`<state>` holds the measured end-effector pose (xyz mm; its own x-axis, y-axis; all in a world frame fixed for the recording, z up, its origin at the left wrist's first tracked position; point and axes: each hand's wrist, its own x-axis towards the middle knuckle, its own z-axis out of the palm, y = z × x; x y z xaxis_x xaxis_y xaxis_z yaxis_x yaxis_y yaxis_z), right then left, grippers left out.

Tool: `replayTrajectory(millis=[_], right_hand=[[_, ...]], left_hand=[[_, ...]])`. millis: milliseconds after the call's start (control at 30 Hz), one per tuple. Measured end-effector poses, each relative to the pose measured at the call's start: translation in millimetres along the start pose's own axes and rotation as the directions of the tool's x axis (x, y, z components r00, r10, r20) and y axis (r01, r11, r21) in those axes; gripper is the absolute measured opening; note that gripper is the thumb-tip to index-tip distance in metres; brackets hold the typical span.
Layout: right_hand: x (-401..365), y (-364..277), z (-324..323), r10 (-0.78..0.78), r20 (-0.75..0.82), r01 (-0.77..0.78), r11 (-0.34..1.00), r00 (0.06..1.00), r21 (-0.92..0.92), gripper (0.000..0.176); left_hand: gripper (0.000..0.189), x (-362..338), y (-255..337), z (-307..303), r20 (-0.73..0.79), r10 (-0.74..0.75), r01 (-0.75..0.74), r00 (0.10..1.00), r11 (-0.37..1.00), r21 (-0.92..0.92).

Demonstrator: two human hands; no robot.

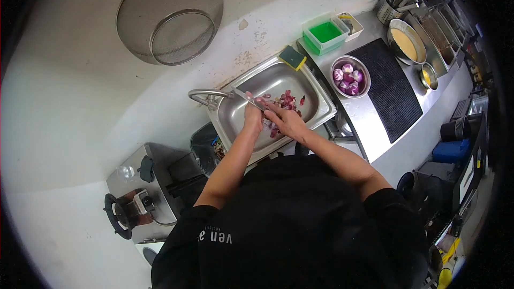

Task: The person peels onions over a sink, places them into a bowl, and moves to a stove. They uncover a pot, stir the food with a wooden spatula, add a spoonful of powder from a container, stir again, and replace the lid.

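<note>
Above the steel sink (235, 115), a knife (248, 98) lies slantwise across my hands, its blade pointing up and left toward the curved tap (201, 95). My left hand (254, 116) is closed about the blade, fingertips showing beyond its far edge. From the right, my right hand (288, 123) closes at the knife's near end and hides the handle. Both hands are close together. Below them, reddish-purple onion skins (287, 100) are scattered on the sink bottom. A steel bowl (365, 86) of peeled purple onions (349, 78) stands on the counter to the right.
A sponge (292, 58) rests on the sink's back corner, near a tub of green liquid (325, 32). A black mat (386, 88) covers part of the counter, with a bowl of yellowish liquid (404, 44) behind it. A bin (202, 142) stands left of the sink. A large strainer (171, 0) hangs on the wall.
</note>
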<state>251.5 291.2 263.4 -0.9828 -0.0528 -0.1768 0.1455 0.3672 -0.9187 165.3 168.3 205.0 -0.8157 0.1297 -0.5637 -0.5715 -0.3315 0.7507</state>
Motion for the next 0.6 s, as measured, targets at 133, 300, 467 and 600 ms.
replayTrajectory(millis=[133, 300, 467, 600], right_hand=[[0.7, 9.1, 5.9, -0.005, -0.007, 0.004, 1.0, 1.0, -0.015, 0.051], [-0.5, 9.0, 6.9, -0.028, -0.032, 0.028, 1.0, 0.999, -0.002, 0.053], [0.8, 16.5, 11.7, -0.028, -0.039, 0.029, 0.999, 0.999, 0.028, 0.054], [-1.1, 19.3, 13.4, -0.023, -0.041, 0.023, 1.0, 0.999, 0.021, 0.054]], left_hand=[[0.039, 6.4, -7.2, -4.2, -0.036, 0.027, -0.028, 0.999, 1.0, -0.015], [0.042, 8.5, -11.6, -4.9, -0.1, 0.047, -0.037, 0.994, 0.995, 0.097], [0.038, 7.7, -14.1, -6.4, -0.089, 0.157, -0.145, 0.984, 0.981, 0.128], [0.035, 3.2, -14.2, -7.9, -0.029, 0.234, -0.222, 0.972, 0.948, 0.226]])
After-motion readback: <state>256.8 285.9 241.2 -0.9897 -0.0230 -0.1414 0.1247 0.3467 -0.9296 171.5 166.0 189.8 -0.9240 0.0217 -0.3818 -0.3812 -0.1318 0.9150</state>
